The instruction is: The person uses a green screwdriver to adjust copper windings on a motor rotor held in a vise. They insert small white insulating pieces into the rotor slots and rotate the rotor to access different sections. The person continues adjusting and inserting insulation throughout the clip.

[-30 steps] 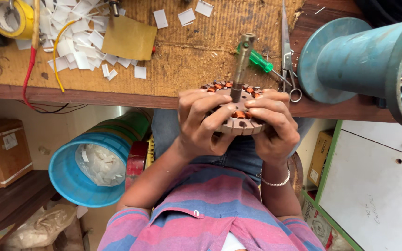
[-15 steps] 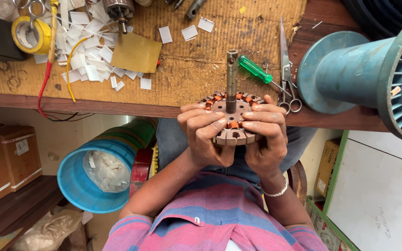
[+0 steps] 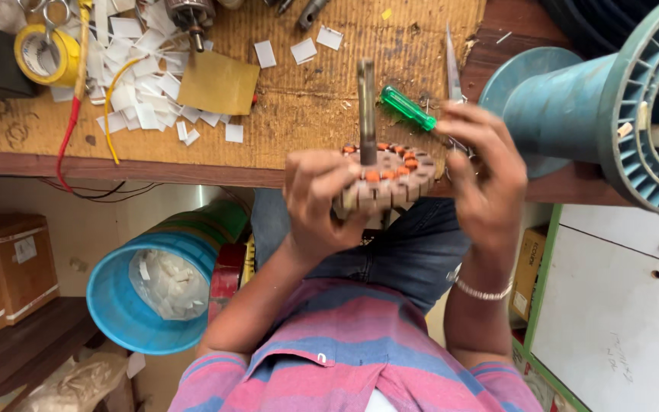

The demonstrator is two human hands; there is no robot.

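Left hand (image 3: pixel 318 202) closed around the left side of the armature core (image 3: pixel 390 179), thumb and fingers clamping its slotted rim. The core is held in the air just off the near edge of the workbench (image 3: pixel 306 114), over the lap, with its shaft (image 3: pixel 366 107) pointing away from the body. Right hand (image 3: pixel 486 183) is at the core's right rim, fingers half curled. It is motion-blurred, so I cannot tell if it pinches the rim or just brushes it.

Step, as a judgement: working the orange-filled slots on the core's face, one hand steadying and the other tending the rim. A next move would call for a firm left-hand hold and fine fingertip work on one slot at a time, without knocking the shaft.

Green screwdriver (image 3: pixel 407 107) lies on the workbench just beyond the core, near the right hand. Scissors (image 3: pixel 452 61) lie beside it, partly hidden by the fingers. Cut paper slips (image 3: pixel 139 91) and a yellow tape roll (image 3: pixel 43 53) sit toward the far left corner. Teal spool (image 3: pixel 619 107) at the right edge is cut off by the frame. Blue bucket (image 3: pixel 127 305) stands below the bench.

Hidden: the core's underside, the lower shaft end, and both palms. Slot contents are too small to make out.
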